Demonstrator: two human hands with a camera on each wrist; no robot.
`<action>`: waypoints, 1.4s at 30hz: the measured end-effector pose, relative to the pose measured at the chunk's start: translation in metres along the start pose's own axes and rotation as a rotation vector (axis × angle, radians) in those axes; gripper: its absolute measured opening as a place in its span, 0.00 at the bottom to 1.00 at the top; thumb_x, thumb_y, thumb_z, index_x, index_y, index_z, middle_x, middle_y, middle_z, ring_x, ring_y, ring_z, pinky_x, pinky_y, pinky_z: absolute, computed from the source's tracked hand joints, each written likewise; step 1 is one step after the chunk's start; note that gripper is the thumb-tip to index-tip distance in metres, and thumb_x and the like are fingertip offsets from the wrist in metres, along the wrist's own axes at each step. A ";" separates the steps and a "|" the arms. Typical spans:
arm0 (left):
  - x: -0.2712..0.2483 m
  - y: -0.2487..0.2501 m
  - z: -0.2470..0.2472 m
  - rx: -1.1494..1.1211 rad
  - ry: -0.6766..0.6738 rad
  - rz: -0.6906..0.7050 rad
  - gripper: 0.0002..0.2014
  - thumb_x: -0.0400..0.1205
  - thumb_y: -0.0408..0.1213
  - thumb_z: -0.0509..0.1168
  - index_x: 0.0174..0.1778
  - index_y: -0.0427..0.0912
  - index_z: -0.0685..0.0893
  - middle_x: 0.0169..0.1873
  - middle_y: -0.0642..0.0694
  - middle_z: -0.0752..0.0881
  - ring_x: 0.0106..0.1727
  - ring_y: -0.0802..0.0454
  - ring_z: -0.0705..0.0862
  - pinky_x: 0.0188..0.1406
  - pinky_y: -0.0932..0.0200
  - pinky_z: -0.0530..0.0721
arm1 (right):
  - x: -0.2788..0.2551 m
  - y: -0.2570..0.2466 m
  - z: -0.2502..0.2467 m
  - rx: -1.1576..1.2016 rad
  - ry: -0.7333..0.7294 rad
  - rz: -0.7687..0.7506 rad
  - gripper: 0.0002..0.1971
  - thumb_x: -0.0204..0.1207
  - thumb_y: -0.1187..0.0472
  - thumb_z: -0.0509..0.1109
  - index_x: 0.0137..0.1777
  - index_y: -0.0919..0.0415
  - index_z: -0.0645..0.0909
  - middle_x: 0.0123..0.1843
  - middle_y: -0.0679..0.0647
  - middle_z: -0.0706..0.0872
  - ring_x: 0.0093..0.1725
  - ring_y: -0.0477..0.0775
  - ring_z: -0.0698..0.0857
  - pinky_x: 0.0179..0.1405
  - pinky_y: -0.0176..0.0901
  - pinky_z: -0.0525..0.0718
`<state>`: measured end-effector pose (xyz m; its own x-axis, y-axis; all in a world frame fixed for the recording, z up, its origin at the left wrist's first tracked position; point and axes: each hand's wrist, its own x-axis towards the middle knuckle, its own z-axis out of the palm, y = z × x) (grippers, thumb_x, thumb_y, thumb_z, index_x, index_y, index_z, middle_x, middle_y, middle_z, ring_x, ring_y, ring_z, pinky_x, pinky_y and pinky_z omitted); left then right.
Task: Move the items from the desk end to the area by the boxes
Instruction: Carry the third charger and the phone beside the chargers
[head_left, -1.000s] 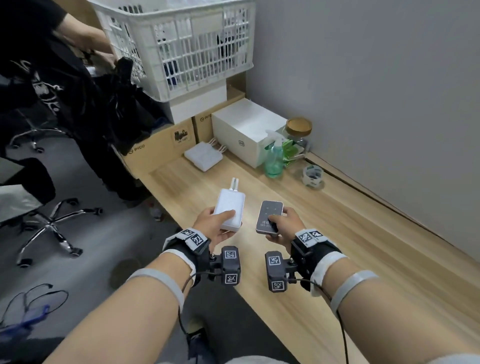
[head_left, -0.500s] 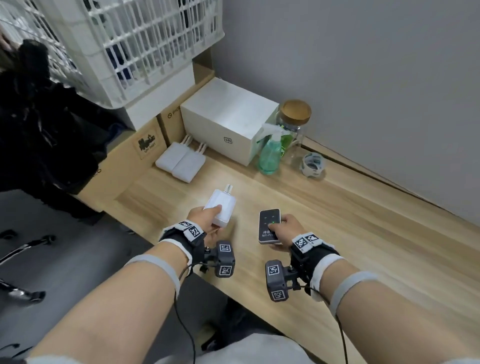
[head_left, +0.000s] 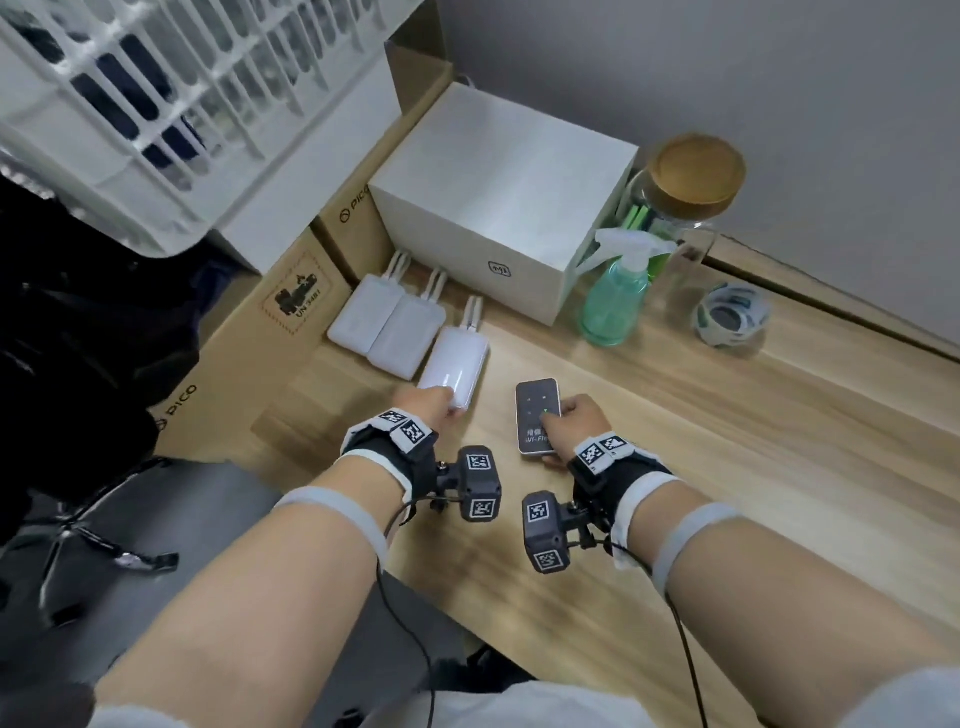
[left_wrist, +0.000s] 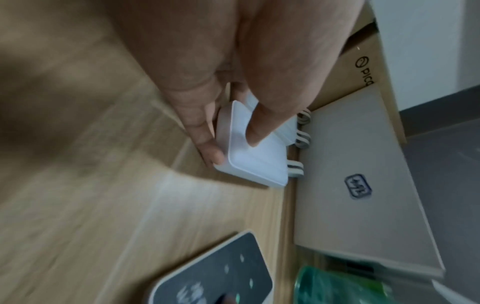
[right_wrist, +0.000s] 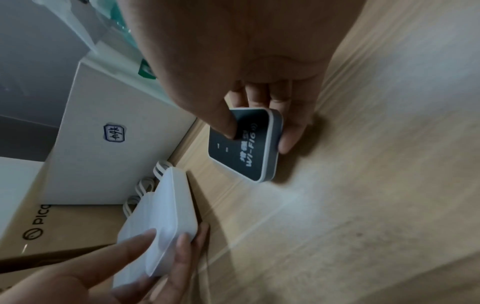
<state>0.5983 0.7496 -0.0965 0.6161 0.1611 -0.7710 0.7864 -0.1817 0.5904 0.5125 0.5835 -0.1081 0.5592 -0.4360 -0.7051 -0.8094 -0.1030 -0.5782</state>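
My left hand (head_left: 426, 408) grips a white power bank (head_left: 457, 364) by its near end, thumb on top (left_wrist: 257, 131); it sits low over the wooden desk (head_left: 727, 467), right of two more white power banks (head_left: 387, 327) lying against the cardboard boxes (head_left: 270, 332). My right hand (head_left: 571, 423) holds a dark Wi-Fi device (head_left: 537, 415) with grey edges, thumb on its face (right_wrist: 228, 125), fingers under its side. That device is just above or on the desk, in front of the white box (head_left: 498, 202).
A green spray bottle (head_left: 615, 296), a cork-lidded glass jar (head_left: 685, 208) and a roll of tape (head_left: 730, 314) stand right of the white box by the wall. A white plastic basket (head_left: 156, 104) tops the cardboard boxes. The desk's left edge drops to the floor.
Both hands have carried their items forward along the desk toward the boxes. The white power bank now lies beside the two others; the dark device has come near the white box.
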 end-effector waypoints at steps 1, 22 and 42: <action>0.004 0.004 0.000 0.021 0.036 0.022 0.22 0.61 0.30 0.69 0.52 0.32 0.79 0.47 0.34 0.87 0.48 0.38 0.88 0.60 0.41 0.86 | 0.003 -0.007 0.002 -0.019 0.012 -0.021 0.06 0.72 0.58 0.69 0.46 0.53 0.76 0.46 0.59 0.89 0.40 0.62 0.91 0.40 0.54 0.90; -0.016 0.025 -0.025 -0.168 -0.188 -0.098 0.11 0.80 0.31 0.63 0.58 0.37 0.81 0.60 0.38 0.82 0.60 0.43 0.83 0.57 0.51 0.85 | -0.042 -0.046 0.015 0.107 -0.080 -0.034 0.31 0.76 0.57 0.71 0.80 0.56 0.70 0.67 0.57 0.84 0.60 0.60 0.86 0.60 0.54 0.86; -0.311 -0.027 0.186 0.342 -0.980 0.224 0.16 0.87 0.38 0.57 0.69 0.37 0.78 0.45 0.48 0.86 0.43 0.54 0.85 0.35 0.61 0.80 | -0.266 0.118 -0.232 0.772 0.510 -0.180 0.16 0.85 0.67 0.58 0.70 0.64 0.78 0.54 0.61 0.87 0.51 0.55 0.85 0.56 0.50 0.83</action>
<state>0.3768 0.5236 0.0827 0.3205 -0.7344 -0.5983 0.5112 -0.3977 0.7619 0.2270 0.4801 0.1064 0.3703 -0.8290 -0.4190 -0.2733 0.3339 -0.9021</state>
